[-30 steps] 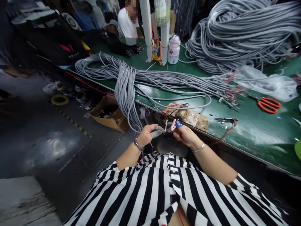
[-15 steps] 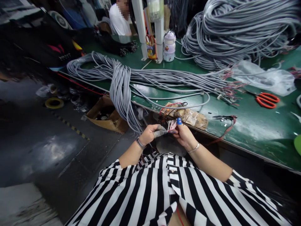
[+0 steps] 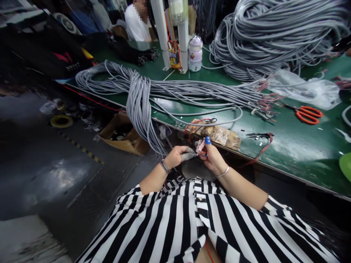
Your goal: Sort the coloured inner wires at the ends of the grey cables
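Note:
My left hand (image 3: 175, 157), with grey covers on its thumb and finger, pinches the end of a grey cable. Thin red and blue wires (image 3: 202, 155) run from there toward my right hand (image 3: 215, 157). A blue cover is on the right thumb, which presses against the fingers and grips the wires. Between the hands shows a small pale pink-and-white piece (image 3: 200, 146); its exact kind is too small to make out. Just beyond the hands, a wooden block (image 3: 223, 137) wrapped in clear tape lies at the bench edge.
A bundle of grey cables (image 3: 175, 87) lies along the green bench (image 3: 296, 160) and droops over its edge. Orange-handled scissors (image 3: 309, 115), black snips (image 3: 259, 136) and a plastic bag (image 3: 307, 89) are at right. A cardboard box (image 3: 123, 135) stands below. A person (image 3: 137, 22) sits beyond.
The pale piece between my hands has tilted, and more of the coloured wires shows below it. My hands stay close together. The whole view has shifted slightly.

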### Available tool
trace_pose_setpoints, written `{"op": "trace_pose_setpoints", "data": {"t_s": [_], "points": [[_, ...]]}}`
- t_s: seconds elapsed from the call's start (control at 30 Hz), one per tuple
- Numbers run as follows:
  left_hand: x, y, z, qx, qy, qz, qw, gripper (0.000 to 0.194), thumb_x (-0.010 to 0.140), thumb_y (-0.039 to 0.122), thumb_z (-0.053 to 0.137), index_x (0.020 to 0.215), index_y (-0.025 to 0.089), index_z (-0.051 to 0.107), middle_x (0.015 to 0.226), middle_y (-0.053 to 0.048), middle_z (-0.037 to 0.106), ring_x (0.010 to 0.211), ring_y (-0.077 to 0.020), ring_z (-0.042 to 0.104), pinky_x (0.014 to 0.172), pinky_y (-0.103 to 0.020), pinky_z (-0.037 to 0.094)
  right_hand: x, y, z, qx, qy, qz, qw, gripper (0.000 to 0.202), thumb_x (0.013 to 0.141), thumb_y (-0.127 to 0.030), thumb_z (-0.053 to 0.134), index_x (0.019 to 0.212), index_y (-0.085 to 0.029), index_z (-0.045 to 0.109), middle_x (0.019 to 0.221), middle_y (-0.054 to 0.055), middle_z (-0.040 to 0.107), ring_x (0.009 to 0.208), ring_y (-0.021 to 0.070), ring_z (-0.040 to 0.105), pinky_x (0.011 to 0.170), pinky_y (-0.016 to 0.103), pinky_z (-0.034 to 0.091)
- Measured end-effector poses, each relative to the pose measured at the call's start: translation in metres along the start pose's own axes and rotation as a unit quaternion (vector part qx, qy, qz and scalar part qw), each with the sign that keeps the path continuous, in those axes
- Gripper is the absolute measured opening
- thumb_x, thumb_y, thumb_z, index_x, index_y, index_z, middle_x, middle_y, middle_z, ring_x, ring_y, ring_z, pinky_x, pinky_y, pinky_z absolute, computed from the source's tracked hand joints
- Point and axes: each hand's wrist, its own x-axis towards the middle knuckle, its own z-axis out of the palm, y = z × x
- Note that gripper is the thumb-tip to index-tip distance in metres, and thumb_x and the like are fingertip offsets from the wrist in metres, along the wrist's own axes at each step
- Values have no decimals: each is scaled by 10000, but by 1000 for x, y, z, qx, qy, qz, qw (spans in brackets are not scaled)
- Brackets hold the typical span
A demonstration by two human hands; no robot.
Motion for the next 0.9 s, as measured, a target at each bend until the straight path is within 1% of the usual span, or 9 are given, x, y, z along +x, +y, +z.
{"op": "trace_pose_setpoints", "data": {"t_s": [0.1, 0.27, 0.37, 0.47, 0.53, 0.6, 0.73, 0.83, 0.9], "points": [[-2, 0, 0, 6, -6, 13, 1000, 380, 711, 460, 790, 806, 97, 731, 719, -43, 687, 653, -111, 584, 653, -220, 467, -2, 1, -3, -3, 9, 20, 1000, 625, 646, -785, 654, 647, -175, 516, 504, -45, 438, 400, 31, 271, 355, 173, 105], [-10, 1, -1, 14, -21, 53, 998, 346, 792, 448, 727, 837, 105, 731, 772, -67, 700, 694, -131, 618, 673, -232, 485, -5, -1, -13, 15, 22, 72, 997, 643, 647, -804, 626, 695, -169, 539, 589, -18, 531, 403, 20, 287, 346, 161, 74], [-22, 6, -2, 59, -33, 91, 993, 292, 833, 404, 695, 838, 115, 737, 744, -61, 685, 674, -124, 613, 644, -221, 472, -5, -2, -21, 16, 39, 85, 996, 625, 680, -781, 624, 737, -161, 567, 652, 5, 578, 402, 16, 283, 341, 167, 69], [-38, 10, 0, 120, -47, 142, 982, 276, 865, 394, 661, 837, 131, 743, 685, -48, 660, 634, -116, 585, 620, -224, 451, -7, -2, -27, 8, 39, 90, 995, 603, 701, -753, 635, 746, -153, 580, 675, 12, 582, 407, 17, 279, 347, 172, 61], [-48, 11, 1, 162, -48, 169, 971, 287, 880, 406, 638, 839, 142, 743, 666, -45, 653, 627, -118, 571, 628, -237, 445, -8, -1, -29, -2, 24, 96, 995, 597, 713, -744, 632, 741, -149, 581, 672, 9, 574, 409, 15, 256, 354, 175, 54], [-55, 9, 2, 197, -36, 190, 961, 288, 894, 409, 618, 853, 151, 739, 666, -43, 651, 628, -121, 563, 636, -248, 441, -10, -1, -30, -12, -4, 106, 994, 581, 731, -733, 623, 739, -154, 573, 668, 5, 572, 408, 16, 218, 359, 181, 48], [-57, 5, 1, 219, -4, 226, 949, 223, 892, 360, 632, 885, 160, 731, 662, -26, 633, 626, -116, 553, 635, -246, 432, -14, -4, -25, -38, -57, 127, 990, 532, 765, -694, 610, 773, -164, 576, 686, 1, 587, 409, 23, 176, 367, 188, 40], [-52, 6, 0, 207, 23, 223, 952, 193, 886, 334, 646, 889, 162, 734, 662, -21, 632, 633, -113, 555, 645, -245, 437, -14, -10, -19, -55, -72, 107, 990, 524, 766, -690, 606, 806, -168, 589, 699, 0, 588, 416, 27, 186, 376, 191, 35], [-47, 7, -2, 190, 41, 205, 959, 218, 881, 359, 648, 885, 161, 739, 669, -25, 638, 640, -116, 562, 642, -245, 443, -14, -14, -14, -69, -78, 80, 991, 517, 739, -678, 646, 797, -166, 594, 641, -20, 540, 421, 29, 195, 383, 193, 37]]}}
